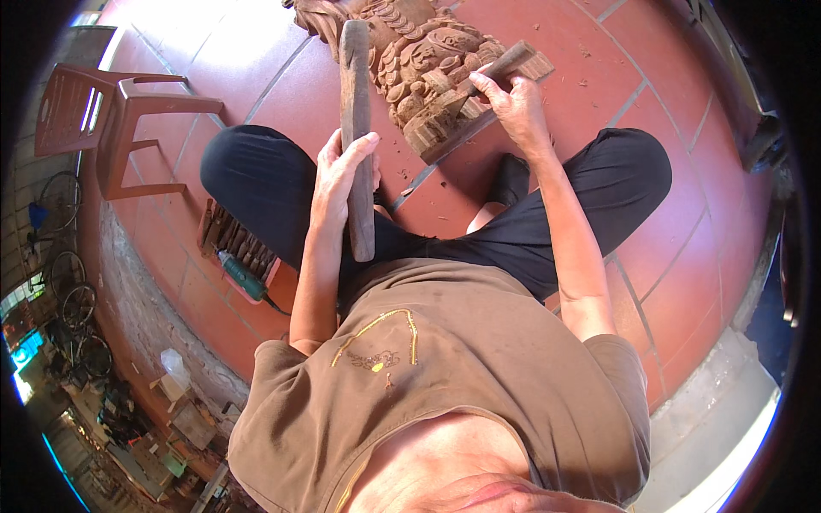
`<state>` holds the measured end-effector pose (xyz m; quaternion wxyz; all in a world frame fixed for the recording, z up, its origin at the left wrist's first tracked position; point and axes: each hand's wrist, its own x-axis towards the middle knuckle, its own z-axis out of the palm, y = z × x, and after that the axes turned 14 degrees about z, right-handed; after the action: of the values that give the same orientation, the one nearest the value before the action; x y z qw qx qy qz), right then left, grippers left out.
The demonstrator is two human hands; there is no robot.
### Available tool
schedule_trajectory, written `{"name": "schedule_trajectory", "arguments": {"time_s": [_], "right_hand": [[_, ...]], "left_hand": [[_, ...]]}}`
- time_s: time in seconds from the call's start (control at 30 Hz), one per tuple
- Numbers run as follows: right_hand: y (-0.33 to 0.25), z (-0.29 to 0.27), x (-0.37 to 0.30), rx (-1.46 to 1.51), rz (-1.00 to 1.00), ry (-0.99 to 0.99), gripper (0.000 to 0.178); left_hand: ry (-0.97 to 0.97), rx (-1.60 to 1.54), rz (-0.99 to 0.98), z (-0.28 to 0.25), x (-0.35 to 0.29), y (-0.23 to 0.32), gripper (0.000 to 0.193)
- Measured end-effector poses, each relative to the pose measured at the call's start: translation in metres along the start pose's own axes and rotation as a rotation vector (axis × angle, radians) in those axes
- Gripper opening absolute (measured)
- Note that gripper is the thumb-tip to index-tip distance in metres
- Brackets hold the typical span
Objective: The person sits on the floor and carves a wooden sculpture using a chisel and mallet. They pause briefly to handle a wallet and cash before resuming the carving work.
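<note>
My left hand [340,175] is closed around a long worn wooden club [356,94], which stands nearly upright in the view to the left of the carving. My right hand [518,109] grips a chisel [506,65] by its dark wooden handle. The chisel slants down to the left, its blade meeting the near end of a brown wood carving [436,56]. Dense relief of rounded, coin-like and scaly shapes covers the carving, which lies on the floor in front of my crossed legs. Its far end runs out of the picture.
Red floor tiles [667,222] surround me, with wood chips scattered by the carving. To my left stand a brown plastic chair [128,103] and a tray of carving tools [235,231] with a green power tool [242,275]. Bicycles [77,303] and clutter lie beyond a low ledge.
</note>
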<state>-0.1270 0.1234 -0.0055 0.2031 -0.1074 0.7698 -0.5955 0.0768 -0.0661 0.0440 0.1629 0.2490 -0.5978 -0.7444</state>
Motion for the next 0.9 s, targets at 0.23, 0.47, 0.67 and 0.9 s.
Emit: {"name": "schedule_trajectory", "arguments": {"time_s": [0.23,0.47,0.67,0.9], "right_hand": [[-0.031,-0.006,-0.017,0.15,0.038,0.031,0.016],[-0.055,-0.024,-0.013,0.096,0.015,-0.003,0.017],[-0.133,-0.064,0.019,-0.162,-0.132,-0.132,0.014],[-0.114,-0.068,0.06,-0.128,0.11,-0.164,0.012]], "left_hand": [[0.078,-0.057,0.037,-0.006,0.001,-0.004,0.027],[0.168,-0.183,-0.055,-0.003,0.014,-0.005,0.043],[0.273,-0.293,-0.187,0.011,0.045,-0.014,0.033],[0.38,-0.253,-0.356,0.017,0.076,-0.02,0.037]]}}
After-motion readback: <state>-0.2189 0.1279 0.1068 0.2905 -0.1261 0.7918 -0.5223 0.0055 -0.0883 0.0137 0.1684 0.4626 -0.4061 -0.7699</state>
